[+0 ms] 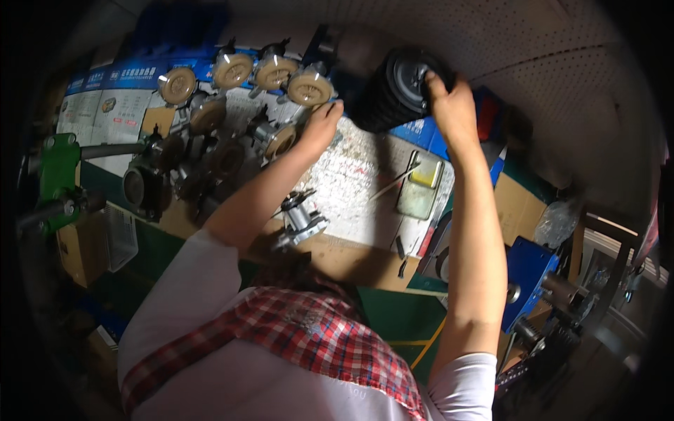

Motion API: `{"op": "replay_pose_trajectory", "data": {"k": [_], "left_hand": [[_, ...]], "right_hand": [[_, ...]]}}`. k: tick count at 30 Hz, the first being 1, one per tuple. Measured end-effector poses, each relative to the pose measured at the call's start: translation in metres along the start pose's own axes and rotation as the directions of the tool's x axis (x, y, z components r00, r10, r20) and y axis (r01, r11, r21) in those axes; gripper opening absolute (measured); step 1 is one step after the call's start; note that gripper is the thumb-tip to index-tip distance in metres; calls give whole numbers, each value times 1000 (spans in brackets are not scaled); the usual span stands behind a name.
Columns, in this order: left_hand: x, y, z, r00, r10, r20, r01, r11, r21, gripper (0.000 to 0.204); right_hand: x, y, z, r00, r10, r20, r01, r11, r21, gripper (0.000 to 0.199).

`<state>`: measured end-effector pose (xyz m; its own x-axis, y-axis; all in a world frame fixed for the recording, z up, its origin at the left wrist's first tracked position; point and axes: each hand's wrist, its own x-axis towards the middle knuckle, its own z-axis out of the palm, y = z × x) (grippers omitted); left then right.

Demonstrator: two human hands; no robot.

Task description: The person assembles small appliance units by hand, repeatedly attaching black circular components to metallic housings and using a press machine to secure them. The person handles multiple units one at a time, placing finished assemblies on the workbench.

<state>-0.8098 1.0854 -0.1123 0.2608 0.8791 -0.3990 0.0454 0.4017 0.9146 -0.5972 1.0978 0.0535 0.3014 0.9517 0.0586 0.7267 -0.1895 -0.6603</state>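
We see the black ribbed cylinder at the upper right of the worktop, and the right hand is much the nearer of the 2, already touching it. From that hand's fingers the ribbed body lies to the left; its long axis slants from the capped end, at the upper right, down toward the lower left. We see 1 digit laid on the capped end and the rest wrapped out of sight at the right edge, so we judge the fingers closed on it, though their far side is hidden. We cannot tell whether the cylinder hangs clear or is propped from behind. The left hand sits to the left of the cylinder and apart from it, its fingers bent and close together just beside a metal part with a tan disc; we cannot tell whether they touch or hold anything. Below the cylinder, nearer to us, a shallow tray lies on the worktop, with a thin stick slanting across its left edge.
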Motion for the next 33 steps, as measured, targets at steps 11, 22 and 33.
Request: {"op": "replay_pose_trajectory", "data": {"k": [11, 22, 33], "left_hand": [[-251, -195, -61, 879, -219, -424, 211, 975, -67, 42], [-214, -139, -72, 870, -439, 223, 491, 807, -329, 37], [-167, -150, 8, 933, -360, 7, 334, 857, -394, 29]], "right_hand": [[-110, 144, -20, 847, 41, -531, -32, 999, 25, 33], [-197, 169, 125, 758, 637, 140, -583, 758, -291, 43], [-194, 226, 19, 919, 394, 27, -333, 809, -485, 64]]}}
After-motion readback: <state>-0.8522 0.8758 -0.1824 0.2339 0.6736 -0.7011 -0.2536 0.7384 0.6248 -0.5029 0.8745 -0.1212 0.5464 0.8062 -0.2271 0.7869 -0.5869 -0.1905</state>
